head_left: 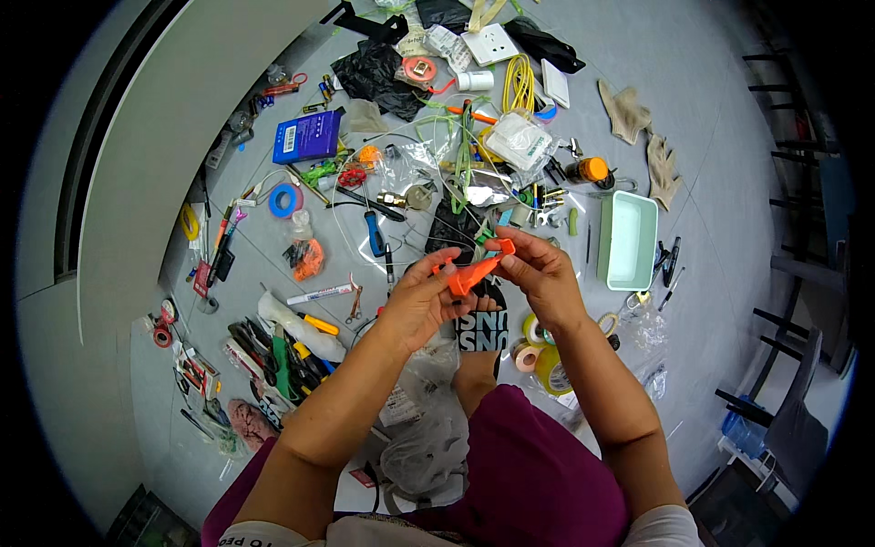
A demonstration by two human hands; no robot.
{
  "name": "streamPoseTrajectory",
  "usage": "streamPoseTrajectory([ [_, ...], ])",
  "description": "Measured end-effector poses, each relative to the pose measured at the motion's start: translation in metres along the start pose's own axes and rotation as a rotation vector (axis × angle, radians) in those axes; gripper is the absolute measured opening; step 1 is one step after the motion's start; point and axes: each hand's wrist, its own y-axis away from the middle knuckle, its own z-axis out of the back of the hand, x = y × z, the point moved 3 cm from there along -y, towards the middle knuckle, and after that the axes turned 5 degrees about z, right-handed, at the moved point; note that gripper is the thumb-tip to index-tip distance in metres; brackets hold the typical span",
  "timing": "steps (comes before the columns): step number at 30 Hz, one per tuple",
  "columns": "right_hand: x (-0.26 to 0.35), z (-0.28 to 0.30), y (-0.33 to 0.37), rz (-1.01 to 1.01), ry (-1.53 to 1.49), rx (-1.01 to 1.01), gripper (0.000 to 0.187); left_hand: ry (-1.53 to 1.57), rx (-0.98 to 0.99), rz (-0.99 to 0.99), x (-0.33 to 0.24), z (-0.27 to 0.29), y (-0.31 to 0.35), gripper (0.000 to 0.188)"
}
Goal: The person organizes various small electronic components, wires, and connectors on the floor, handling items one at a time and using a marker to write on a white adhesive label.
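Observation:
Both hands are raised over the floor with a bright orange piece (469, 277) between them, plastic-looking, its exact kind not plain. My left hand (415, 305) pinches the wider end between thumb and fingers. With thumb and forefinger, my right hand (547, 287) grips the narrower end, where a small orange tab stands up. Beneath the hands lie a black bag (453, 228) and my foot in a black slipper with white lettering (483, 330). A blue-handled screwdriver (375, 235) lies just beyond my left hand.
Tools and packages lie spread across the grey tiled floor. A mint-green plastic tub (629, 242) stands right, with work gloves (663, 169) beyond it. Tape rolls (551, 369) sit by my right forearm. A blue box (308, 137) lies far left, near a pale panel (182, 109). Chairs (793, 428) line the right.

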Motion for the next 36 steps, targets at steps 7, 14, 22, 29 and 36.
streamPoseTrajectory([
  [7,-0.019,0.006,0.001,-0.2,0.022,-0.087,0.032,-0.41,-0.225,-0.447,-0.007,0.007,-0.005,0.036],
  [14,-0.025,-0.003,0.016,-0.246,-0.089,0.062,0.031,-0.158,-0.343,-0.219,-0.002,-0.003,-0.009,0.03],
  [22,-0.03,0.009,0.02,-0.311,0.077,-0.073,0.024,0.327,-0.285,0.275,0.034,0.016,-0.024,0.021],
  [29,-0.041,0.037,0.037,-0.383,-0.005,-0.228,0.025,0.176,-0.094,0.262,0.05,-0.001,-0.03,0.022],
  [36,-0.053,0.233,0.059,0.097,-0.122,-0.911,0.007,0.003,-0.195,0.266,0.055,0.009,-0.024,0.033],
])
